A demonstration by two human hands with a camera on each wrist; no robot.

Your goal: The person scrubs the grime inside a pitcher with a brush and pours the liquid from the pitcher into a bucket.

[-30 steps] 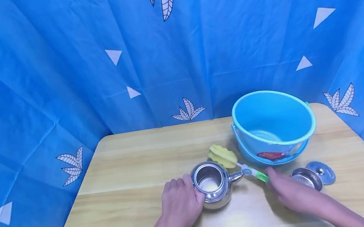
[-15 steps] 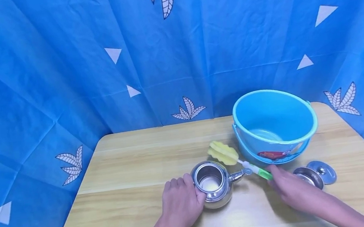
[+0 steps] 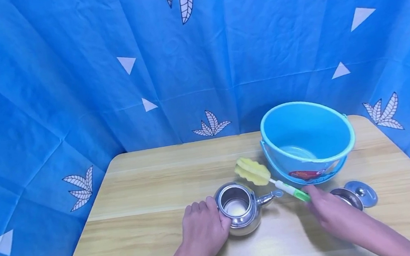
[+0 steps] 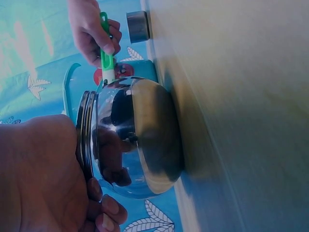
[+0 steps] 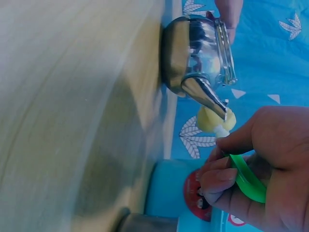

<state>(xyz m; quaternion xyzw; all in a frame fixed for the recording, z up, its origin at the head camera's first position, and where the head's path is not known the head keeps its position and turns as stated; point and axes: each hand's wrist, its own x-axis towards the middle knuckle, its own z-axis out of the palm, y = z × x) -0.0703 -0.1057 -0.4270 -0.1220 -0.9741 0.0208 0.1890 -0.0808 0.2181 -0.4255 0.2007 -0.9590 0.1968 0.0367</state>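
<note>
A shiny steel teapot (image 3: 243, 218) stands lidless on the table, its mouth upward and its spout toward the right. My left hand (image 3: 205, 228) grips it at its left side, thumb by the rim and fingers curled; the handle itself is hidden. My right hand (image 3: 326, 207) holds the green end of a sponge brush (image 3: 253, 172). The yellow sponge head hangs behind the spout, apart from the pot. In the right wrist view, thumb and fingers are curled round the green handle (image 5: 247, 180).
A light blue bucket (image 3: 308, 167) stands at the back right, just beyond the brush. Behind my right wrist lie a small steel bowl-like strainer (image 3: 351, 199) and a round steel lid (image 3: 364, 193). A blue patterned curtain (image 3: 182, 63) hangs behind the wooden table (image 3: 144, 232).
The brush has shifted slightly up and right with my right hand, its sponge head moving away from the teapot. My left hand and the teapot have stayed in place.
</note>
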